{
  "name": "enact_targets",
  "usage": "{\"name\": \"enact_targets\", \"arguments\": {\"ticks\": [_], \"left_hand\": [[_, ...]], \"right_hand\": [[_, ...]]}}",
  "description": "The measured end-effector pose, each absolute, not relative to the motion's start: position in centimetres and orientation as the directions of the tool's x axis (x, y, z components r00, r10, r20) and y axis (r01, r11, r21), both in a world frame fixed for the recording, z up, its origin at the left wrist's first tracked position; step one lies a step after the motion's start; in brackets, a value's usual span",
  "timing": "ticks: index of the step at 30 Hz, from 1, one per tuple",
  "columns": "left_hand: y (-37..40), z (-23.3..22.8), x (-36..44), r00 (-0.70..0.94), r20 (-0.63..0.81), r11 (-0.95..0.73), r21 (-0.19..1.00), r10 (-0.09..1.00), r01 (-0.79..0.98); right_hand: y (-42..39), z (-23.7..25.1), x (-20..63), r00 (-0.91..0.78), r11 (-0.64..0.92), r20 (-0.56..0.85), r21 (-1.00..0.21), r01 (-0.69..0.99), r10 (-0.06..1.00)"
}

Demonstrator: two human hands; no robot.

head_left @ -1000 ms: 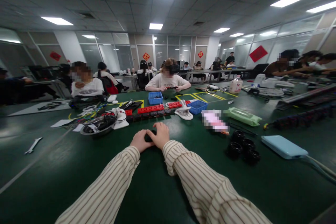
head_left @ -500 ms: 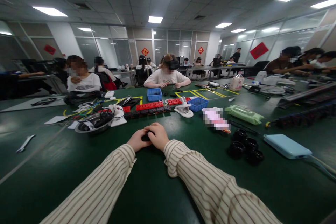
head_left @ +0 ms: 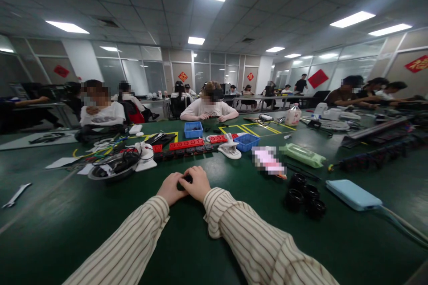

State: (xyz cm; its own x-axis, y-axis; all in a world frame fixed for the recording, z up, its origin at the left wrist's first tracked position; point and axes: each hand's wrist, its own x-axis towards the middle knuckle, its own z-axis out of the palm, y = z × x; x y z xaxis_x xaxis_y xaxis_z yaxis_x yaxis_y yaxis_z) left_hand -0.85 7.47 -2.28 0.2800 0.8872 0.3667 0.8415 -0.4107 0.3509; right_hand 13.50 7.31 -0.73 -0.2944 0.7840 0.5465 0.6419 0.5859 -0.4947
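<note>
- At the near middle of the green worktop (head_left: 67,213), your left hand (head_left: 170,188) and right hand (head_left: 198,183) meet, both curled around one small black part (head_left: 185,181) that rests between them just above the surface; only a sliver of it shows between the fingers.
- Both hands grip it together, thumbs turned inward, striped sleeves resting along the near edge. The step in hand looks like close two-handed fitting or twisting of the part, though the hands hide what exactly is being done to it.
- To your right, well apart from the hands, a cluster of black rings (head_left: 304,196) sits on the worktop, with a pale blue power bank (head_left: 352,194) beyond them toward the right edge.
- Farther in, toward the middle of the worktop, lie a row of red power strips (head_left: 187,144), two blue bins (head_left: 193,129) and a white clamp (head_left: 230,148); a dish of cables (head_left: 113,165) stands to the left.
- Across the far edge, a seated person (head_left: 207,109) works with their own hands.
- Any next move likely calls for a steady pinch by one hand while the other turns or presses, keeping the part low over the worktop.
</note>
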Motion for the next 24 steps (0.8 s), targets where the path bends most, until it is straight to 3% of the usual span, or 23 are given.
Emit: {"name": "enact_targets", "arguments": {"ticks": [12, 17, 24], "left_hand": [[7.4, -1.8, -1.2, 0.374, 0.248, -0.448, 0.548, 0.894, 0.706], [7.5, -2.7, -1.0, 0.313, 0.330, -0.433, 0.405, 0.891, 0.805], [6.5, -1.8, -0.1, 0.223, 0.344, -0.319, 0.253, 0.912, 0.913]], "right_hand": [[7.0, -0.7, 13.4, -0.480, 0.752, 0.597, -0.374, 0.542, 0.643], [6.1, -0.1, 13.5, -0.342, 0.678, 0.653, -0.369, 0.636, 0.676], [6.5, -0.5, 13.5, -0.221, 0.507, 0.582, -0.388, 0.770, 0.782]]}}
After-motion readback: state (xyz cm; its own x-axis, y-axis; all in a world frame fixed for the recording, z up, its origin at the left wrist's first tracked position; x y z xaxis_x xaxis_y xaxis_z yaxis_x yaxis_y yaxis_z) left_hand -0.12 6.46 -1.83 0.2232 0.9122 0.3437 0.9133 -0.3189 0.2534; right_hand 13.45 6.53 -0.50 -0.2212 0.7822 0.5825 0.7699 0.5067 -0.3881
